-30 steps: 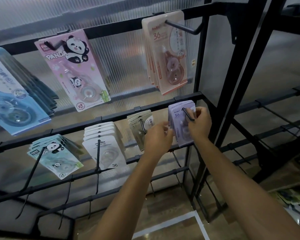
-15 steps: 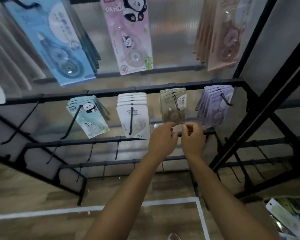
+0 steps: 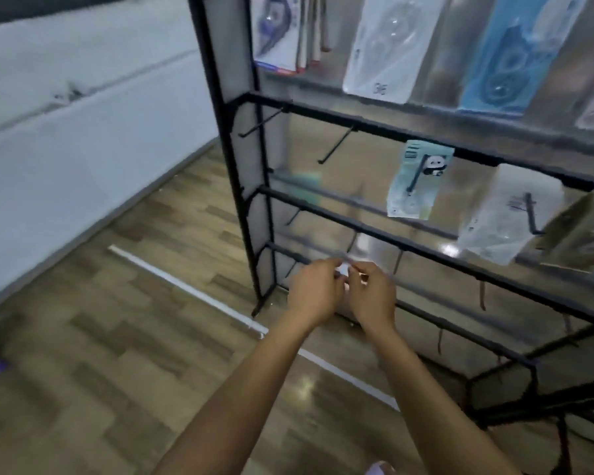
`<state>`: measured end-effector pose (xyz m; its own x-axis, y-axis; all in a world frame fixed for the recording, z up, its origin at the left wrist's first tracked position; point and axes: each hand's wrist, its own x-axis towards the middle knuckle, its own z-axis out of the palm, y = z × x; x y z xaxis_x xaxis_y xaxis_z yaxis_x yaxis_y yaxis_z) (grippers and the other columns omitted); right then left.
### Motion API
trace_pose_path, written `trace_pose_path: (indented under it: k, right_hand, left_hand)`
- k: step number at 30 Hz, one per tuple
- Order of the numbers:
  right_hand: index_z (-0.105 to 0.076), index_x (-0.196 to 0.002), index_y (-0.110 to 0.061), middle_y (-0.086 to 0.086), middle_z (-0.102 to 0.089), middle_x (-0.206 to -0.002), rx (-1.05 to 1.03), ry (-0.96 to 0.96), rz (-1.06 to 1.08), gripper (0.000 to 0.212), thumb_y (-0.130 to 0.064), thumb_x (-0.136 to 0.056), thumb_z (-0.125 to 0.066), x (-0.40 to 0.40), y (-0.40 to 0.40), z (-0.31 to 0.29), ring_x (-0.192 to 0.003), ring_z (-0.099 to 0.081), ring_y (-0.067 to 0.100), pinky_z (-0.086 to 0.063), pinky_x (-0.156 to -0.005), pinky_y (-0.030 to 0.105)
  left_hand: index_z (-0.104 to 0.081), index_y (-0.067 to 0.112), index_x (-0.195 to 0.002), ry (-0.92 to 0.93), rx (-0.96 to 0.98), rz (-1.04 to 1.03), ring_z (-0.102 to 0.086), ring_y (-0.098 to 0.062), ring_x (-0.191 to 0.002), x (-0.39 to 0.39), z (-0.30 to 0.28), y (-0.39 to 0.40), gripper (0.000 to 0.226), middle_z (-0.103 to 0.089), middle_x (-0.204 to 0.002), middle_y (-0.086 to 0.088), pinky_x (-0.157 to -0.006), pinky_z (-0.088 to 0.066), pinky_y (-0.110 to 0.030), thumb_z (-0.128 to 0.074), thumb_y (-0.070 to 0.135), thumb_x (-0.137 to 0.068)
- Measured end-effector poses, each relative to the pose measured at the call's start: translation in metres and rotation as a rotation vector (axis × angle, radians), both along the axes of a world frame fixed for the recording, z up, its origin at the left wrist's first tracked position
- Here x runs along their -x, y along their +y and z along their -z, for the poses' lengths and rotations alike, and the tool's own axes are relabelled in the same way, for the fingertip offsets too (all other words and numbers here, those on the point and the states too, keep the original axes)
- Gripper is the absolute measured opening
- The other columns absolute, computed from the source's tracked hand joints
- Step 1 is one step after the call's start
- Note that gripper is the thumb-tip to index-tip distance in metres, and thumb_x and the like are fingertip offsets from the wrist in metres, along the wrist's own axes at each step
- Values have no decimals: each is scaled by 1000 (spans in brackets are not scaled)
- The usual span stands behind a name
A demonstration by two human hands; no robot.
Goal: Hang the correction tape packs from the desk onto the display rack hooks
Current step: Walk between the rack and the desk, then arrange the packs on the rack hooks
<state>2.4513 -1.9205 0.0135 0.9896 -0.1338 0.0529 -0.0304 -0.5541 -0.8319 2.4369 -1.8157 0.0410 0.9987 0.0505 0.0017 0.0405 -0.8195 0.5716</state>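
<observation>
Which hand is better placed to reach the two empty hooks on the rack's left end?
Left, probably. The left hand sits nearer the empty hooks up and leftward; the right hand would have to cross over it.

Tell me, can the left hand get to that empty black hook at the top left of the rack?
Probably yes. The left hand is low, but nothing stands between it and the bare black metal hook, which juts out with no pack on it.

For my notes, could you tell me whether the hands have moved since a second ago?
Yes: both hands dropped from the purple packs' hook to the rack's bottom rail.
</observation>
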Motion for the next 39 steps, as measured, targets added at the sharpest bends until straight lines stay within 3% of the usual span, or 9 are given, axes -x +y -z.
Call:
trace_pose_path:
  k: [4,7,11,15,19,23,30,35,39]
  right_hand:
    - [-65,-115,-9,11,-67,-111,31,34,-193,26,-20,-96,-51,36,110,-1,-102,-60,24,-44,-92,31]
    - [-65,-115,-6,13,-68,-111,66,4,-372,27,-20,-95,-52,64,190,-3,-101,-61,26,-43,-82,27]
    - [-67,-108,-7,13,-69,-105,156,-37,-644,23,-18,-94,-53,93,291,-5,-101,-62,30,-43,-83,31]
    - [-66,-107,-8,5,-69,-96,161,-62,-867,22,-18,-91,-54,115,382,3,-92,-61,23,-44,-86,35]
    - [-62,-122,-10,10,-65,-120,171,-24,-954,33,-23,-92,-56,124,475,11,-114,-58,28,-42,-95,34]
    - [-64,-113,-8,12,-68,-109,194,-46,-1085,29,-25,-93,-52,117,570,10,-105,-60,31,-45,-86,35]
    - [-58,-128,-16,3,-60,-129,164,5,-1209,36,-30,-96,-50,109,720,-4,-119,-54,21,-33,-87,19]
    - [-57,-128,-15,5,-59,-130,152,58,-1304,36,-30,-96,-50,118,811,0,-120,-52,22,-37,-100,27]
    - [-57,-127,-19,2,-61,-126,155,47,-1350,36,-33,-95,-51,130,893,7,-117,-54,21,-35,-88,22]
  left_hand:
    - [-60,10,-115,-7,13,-167,-62,-30,-99,55,9,112,27,-66,-106,-13,-77,-48,-35,-49,22,-95]
    - [-58,8,-123,-1,12,-328,-60,-30,-104,96,12,191,33,-66,-111,-13,-81,-48,-34,-48,22,-95]
    - [-53,13,-132,4,-22,-573,-54,-26,-119,145,17,284,39,-56,-133,-7,-93,-42,-31,-45,26,-97]
    - [-58,13,-123,71,-104,-709,-55,-29,-114,184,25,364,34,-59,-125,-8,-92,-44,-35,-43,27,-96]
    - [-57,13,-124,103,-87,-882,-55,-33,-113,201,25,442,35,-60,-122,-13,-91,-46,-38,-47,28,-95]
    - [-59,11,-118,98,-100,-1010,-56,-33,-110,200,21,526,32,-61,-117,-14,-87,-45,-35,-49,30,-95]
    - [-56,12,-123,113,-91,-1206,-52,-34,-115,197,9,652,35,-56,-125,-11,-89,-46,-39,-47,32,-95]
    - [-51,10,-128,137,-46,-1298,-47,-31,-124,215,14,736,38,-54,-131,-10,-99,-41,-42,-47,30,-96]
    - [-47,11,-137,139,-73,-1337,-44,-29,-127,230,19,817,45,-52,-136,-10,-104,-37,-40,-48,30,-96]
